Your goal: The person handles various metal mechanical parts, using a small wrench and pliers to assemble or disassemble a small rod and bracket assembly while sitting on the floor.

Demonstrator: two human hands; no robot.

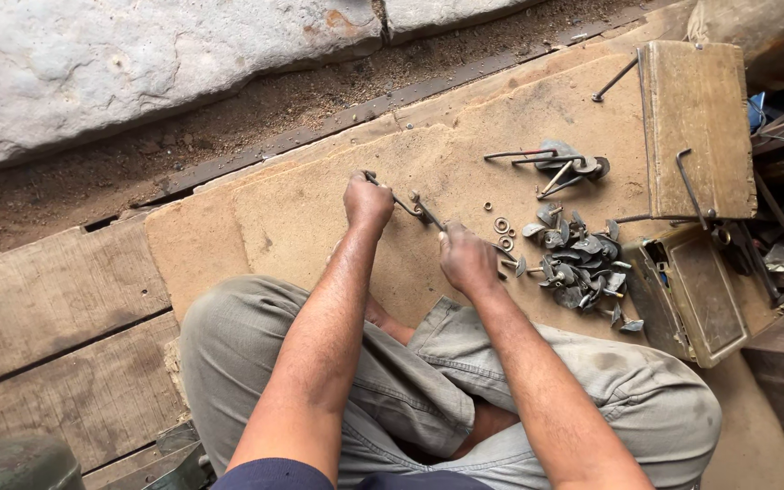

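I sit cross-legged on a worn tan board. My left hand is closed on one end of a thin bent metal rod. My right hand grips the same rod's other end, a little lower and to the right. The rod spans between the two fists just above the board. Right beside my right hand lies a pile of small dark metal pieces, with two small rings near it.
An open metal box with its wooden-looking lid raised stands at the right. Several hooked rods lie behind the pile. Stone slabs and dirt border the far side; wooden planks lie at left.
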